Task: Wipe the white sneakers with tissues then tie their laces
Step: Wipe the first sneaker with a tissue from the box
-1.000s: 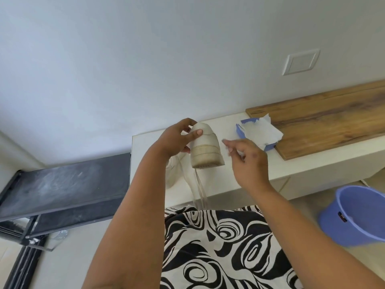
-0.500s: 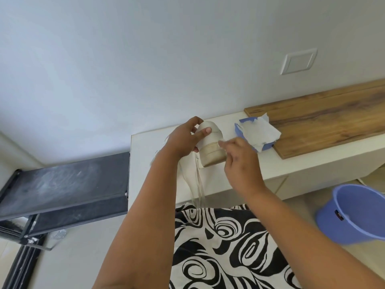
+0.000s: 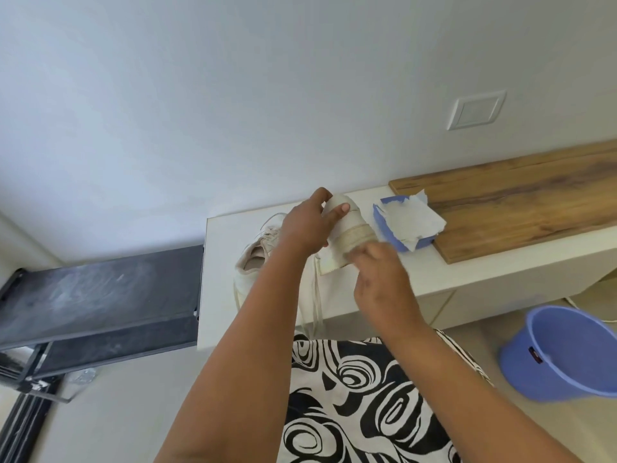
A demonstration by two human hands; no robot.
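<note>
Above the white counter (image 3: 434,279), left hand (image 3: 305,225) grips a dingy, sole-up sneaker (image 3: 347,232); right hand (image 3: 380,279) curled, grip unclear.

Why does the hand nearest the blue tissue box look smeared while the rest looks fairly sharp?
Head view: the right hand is streaked by motion blur at its fingertips, beside the worn white sneaker that the left hand grips. Head view: the blue tissue box and long wooden board stay sharp under soft, even light, without glare. Head view: the wide lens tilts the white counter's edges.
</note>
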